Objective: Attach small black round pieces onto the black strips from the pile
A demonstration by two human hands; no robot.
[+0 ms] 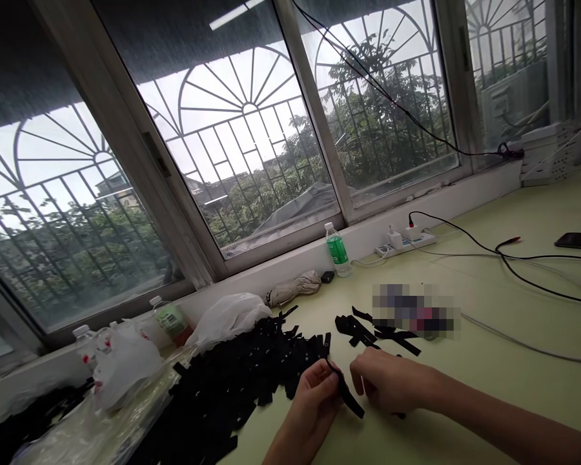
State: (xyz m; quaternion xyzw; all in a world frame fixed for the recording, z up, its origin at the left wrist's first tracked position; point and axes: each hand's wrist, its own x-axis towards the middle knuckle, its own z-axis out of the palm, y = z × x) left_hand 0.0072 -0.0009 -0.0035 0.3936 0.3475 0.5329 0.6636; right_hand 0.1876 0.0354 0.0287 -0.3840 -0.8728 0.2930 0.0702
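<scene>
My left hand (314, 402) pinches a short black fabric strip (351, 397) between thumb and fingers. The strip slants down to the right, its lower end free. Just right of it, apart from the strip, my right hand (392, 380) is closed with its fingers curled downward. What those fingers hold, if anything, is hidden; a bit of something black shows under the hand. A large heap of black fabric strips (252, 368) spreads to the left of my left hand. Beyond my right hand lies a smaller group of loose black strips (356, 329).
Along the window wall stand a green-labelled bottle (337, 250), a power strip (407, 244) and a folded beige cloth item (294, 289). White plastic bags (230, 316) and another bottle (171, 321) stand behind the heap. Cables (484, 248) and a phone (578, 241) lie on the right.
</scene>
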